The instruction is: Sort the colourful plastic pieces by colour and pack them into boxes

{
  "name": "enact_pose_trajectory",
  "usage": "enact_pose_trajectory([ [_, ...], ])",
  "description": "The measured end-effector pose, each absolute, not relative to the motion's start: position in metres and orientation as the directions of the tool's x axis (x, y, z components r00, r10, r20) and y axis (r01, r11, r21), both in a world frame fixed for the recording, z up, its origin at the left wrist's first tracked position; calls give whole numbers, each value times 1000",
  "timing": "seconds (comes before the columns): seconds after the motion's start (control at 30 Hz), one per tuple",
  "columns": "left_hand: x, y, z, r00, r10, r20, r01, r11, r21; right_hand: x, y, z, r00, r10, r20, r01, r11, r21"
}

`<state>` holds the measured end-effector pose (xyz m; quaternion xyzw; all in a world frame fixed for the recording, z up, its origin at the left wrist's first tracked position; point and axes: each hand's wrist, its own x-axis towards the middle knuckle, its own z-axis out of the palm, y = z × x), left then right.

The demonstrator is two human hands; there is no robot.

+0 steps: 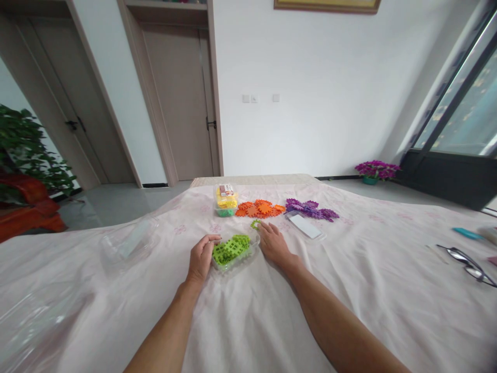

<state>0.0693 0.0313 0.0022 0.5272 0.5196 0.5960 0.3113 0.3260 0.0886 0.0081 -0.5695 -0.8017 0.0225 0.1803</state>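
Observation:
A clear plastic box full of green toy pieces lies on the pale pink sheet. My left hand curls round the box's left edge. My right hand rests on the sheet at the box's right side, fingers stretched toward a single green piece just beyond the box. Farther back lie a pile of orange pieces, a pile of purple pieces and a clear tub of yellow pieces.
A clear lid with a white label lies right of my right hand. Another clear lid sits at the left. Glasses and a teal object lie far right. Doors, a plant and a window surround the bed.

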Motion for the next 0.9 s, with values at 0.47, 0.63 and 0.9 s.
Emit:
enact_pose_trajectory([
  [0.47,70,29,6,-252,921,296,163,-261,951,331,86,17,-196,914,355,920,297,-255],
  [0.63,69,28,6,-217,936,278,151,-249,957,333,88,13,-186,933,307,917,277,-287],
  [0.9,71,32,6,-205,935,290,75,-281,957,329,94,22,34,871,490,742,307,-596],
])
